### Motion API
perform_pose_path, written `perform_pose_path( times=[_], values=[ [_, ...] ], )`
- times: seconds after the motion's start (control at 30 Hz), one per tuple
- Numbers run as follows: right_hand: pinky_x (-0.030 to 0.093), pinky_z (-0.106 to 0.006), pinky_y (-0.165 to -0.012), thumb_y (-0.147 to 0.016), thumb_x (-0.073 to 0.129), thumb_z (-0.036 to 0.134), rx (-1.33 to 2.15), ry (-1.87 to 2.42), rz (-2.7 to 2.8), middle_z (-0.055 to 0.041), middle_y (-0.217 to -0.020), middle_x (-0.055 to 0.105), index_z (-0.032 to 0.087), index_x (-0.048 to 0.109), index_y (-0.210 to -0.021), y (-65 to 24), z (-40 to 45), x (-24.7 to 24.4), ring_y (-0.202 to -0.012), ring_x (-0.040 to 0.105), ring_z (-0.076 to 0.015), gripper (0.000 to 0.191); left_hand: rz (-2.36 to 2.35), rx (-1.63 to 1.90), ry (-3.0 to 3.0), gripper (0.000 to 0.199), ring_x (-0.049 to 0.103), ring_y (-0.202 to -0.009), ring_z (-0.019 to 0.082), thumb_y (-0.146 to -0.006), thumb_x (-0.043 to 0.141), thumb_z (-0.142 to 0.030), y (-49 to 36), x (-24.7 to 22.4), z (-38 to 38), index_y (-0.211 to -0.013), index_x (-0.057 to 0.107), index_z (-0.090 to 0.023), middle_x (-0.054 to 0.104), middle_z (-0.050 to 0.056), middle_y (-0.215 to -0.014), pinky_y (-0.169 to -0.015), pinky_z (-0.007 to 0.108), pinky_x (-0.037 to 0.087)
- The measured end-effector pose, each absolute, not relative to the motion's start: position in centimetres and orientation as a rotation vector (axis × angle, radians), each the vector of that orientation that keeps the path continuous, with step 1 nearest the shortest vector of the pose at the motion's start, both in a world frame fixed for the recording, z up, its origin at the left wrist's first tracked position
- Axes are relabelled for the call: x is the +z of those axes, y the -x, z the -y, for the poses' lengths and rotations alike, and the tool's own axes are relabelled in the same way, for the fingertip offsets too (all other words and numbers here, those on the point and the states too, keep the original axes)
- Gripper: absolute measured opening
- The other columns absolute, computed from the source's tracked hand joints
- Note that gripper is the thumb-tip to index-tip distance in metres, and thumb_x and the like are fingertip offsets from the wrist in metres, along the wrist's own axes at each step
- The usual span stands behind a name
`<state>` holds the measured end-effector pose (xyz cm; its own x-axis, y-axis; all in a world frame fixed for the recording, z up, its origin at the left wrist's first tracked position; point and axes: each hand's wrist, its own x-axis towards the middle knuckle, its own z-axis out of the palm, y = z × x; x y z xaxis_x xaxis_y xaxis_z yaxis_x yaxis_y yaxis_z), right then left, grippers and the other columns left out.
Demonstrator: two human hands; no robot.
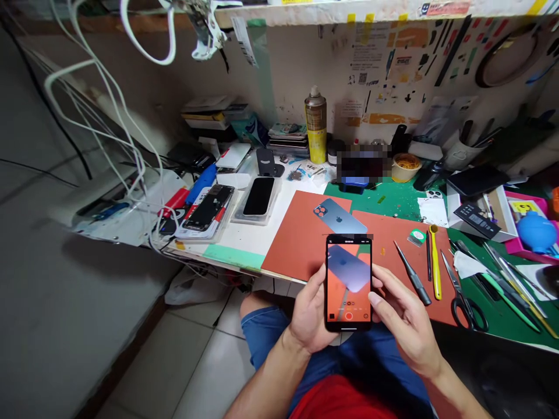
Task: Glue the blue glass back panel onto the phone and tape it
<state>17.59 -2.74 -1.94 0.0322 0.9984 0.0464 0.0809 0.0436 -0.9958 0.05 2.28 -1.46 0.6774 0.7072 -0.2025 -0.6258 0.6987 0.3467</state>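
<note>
Phone (348,285) held upright before the front edge of the surface (251,238). Its left side is wrapped by the left grip (308,314); its right edge is lightly pinched by the right grip (404,323). Blue panel (339,216), lying back from that edge, is shown on screen. Steady wrists advised; fingers best kept off the lens, panel kept whole in frame.

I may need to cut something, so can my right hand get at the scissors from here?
Probably yes: the scissors lie to the right of your right hand, handles toward you, with nothing visible on top. That hand touches the phone, which your left hand would likely have to hold alone.
</note>
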Motion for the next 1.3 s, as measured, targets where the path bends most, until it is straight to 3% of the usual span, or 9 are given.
perform_pose_path(
  times=[0.17,0.3,0.4,0.6,0.73,0.87,0.97,1.13,1.3],
  values=[
    [0.065,-0.032,-0.093,-0.106,0.069,0.042,1.116,1.261,1.237,-0.0121,-0.138,0.068,0.029,0.055,-0.162,-17.0,3.0,-2.4,-0.111,0.071,-0.0234,0.059,-0.328,0.776,-0.278,0.049,0.075,-0.119,0.036,-0.108,0.054,-0.053,0.2,-1.3,-2.5,-0.118,0.081,-0.013,0.082,0.016,-0.115,-0.111,0.049,0.054],
    [0.066,-0.032,-0.098,-0.106,0.069,0.037,1.143,1.171,1.287,-0.0142,-0.149,0.062,0.031,0.034,-0.173,-16.4,2.8,-2.4,-0.117,0.073,-0.0219,0.076,-0.347,0.844,-0.335,0.047,0.075,-0.121,0.037,-0.106,0.06,-0.053,0.1,-0.2,-3.5,-0.124,0.08,-0.014,0.082,0.016,-0.118,-0.112,0.052,0.053],
    [0.067,-0.032,-0.097,-0.107,0.068,0.034,1.055,1.106,1.362,-0.0155,-0.151,0.064,0.032,0.029,-0.174,-16.3,1.6,-1.3,-0.119,0.075,-0.0223,0.078,-0.307,0.847,-0.416,0.053,0.074,-0.124,0.039,-0.104,0.062,-0.057,-0.2,1.6,-5.0,-0.131,0.077,-0.013,0.081,0.018,-0.123,-0.114,0.054,0.053],
    [0.066,-0.041,-0.105,-0.106,0.069,0.032,0.567,1.049,1.515,-0.0166,-0.156,0.064,0.028,0.04,-0.17,-17.8,-3.3,4.5,-0.136,0.069,-0.0299,0.071,-0.207,0.91,-0.629,0.059,0.074,-0.125,0.042,-0.103,0.062,-0.061,-2.3,7.4,-10.0,-0.138,0.073,-0.014,0.08,0.019,-0.127,-0.11,0.058,0.057],
    [0.062,-0.049,-0.11,-0.107,0.067,0.032,0.252,1.121,1.467,-0.0143,-0.15,0.068,0.028,0.052,-0.16,-19.3,-5.5,8.3,-0.131,0.072,-0.0298,0.055,-0.103,0.933,-0.78,0.066,0.075,-0.124,0.044,-0.1,0.063,-0.067,-3.9,9.9,-13.3,-0.138,0.074,-0.013,0.081,0.02,-0.125,-0.107,0.06,0.058],
    [0.06,-0.054,-0.109,-0.1,0.068,0.013,-0.27,1.044,1.442,-0.0141,-0.135,0.074,0.024,0.067,-0.138,-20.3,-6.3,8.5,-0.124,0.073,-0.0313,0.039,-0.061,0.831,-0.852,0.073,0.078,-0.115,0.043,-0.101,0.058,-0.071,-5.1,8.6,-15.7,-0.137,0.074,-0.009,0.08,0.024,-0.127,-0.104,0.059,0.06],
    [0.063,-0.052,-0.1,-0.094,0.064,0.004,-0.414,0.922,1.648,-0.0162,-0.125,0.079,0.019,0.069,-0.129,-20.3,-7.1,7.3,-0.118,0.075,-0.0313,0.038,-0.101,0.88,-0.811,0.067,0.078,-0.118,0.04,-0.102,0.058,-0.067,-5.6,6.8,-16.8,-0.132,0.076,-0.01,0.082,0.02,-0.12,-0.11,0.054,0.057],
    [0.062,-0.048,-0.098,-0.09,0.064,0.008,-0.626,0.886,1.879,-0.0181,-0.123,0.083,0.014,0.073,-0.12,-19.8,-8.9,5.9,-0.117,0.077,-0.0316,0.032,-0.14,0.948,-0.789,0.065,0.076,-0.123,0.038,-0.102,0.06,-0.065,-5.7,5.5,-17.7,-0.129,0.078,-0.009,0.084,0.019,-0.117,-0.117,0.049,0.051],
    [0.053,-0.049,-0.107,-0.093,0.066,0.015,-0.694,0.989,1.955,-0.0182,-0.142,0.076,0.014,0.072,-0.122,-19.1,-9.6,5.2,-0.137,0.067,-0.0338,0.03,-0.179,0.967,-0.691,0.062,0.068,-0.137,0.04,-0.095,0.069,-0.062,-5.2,5.0,-18.1,-0.132,0.078,-0.014,0.082,0.016,-0.127,-0.123,0.051,0.047]
  ],
)
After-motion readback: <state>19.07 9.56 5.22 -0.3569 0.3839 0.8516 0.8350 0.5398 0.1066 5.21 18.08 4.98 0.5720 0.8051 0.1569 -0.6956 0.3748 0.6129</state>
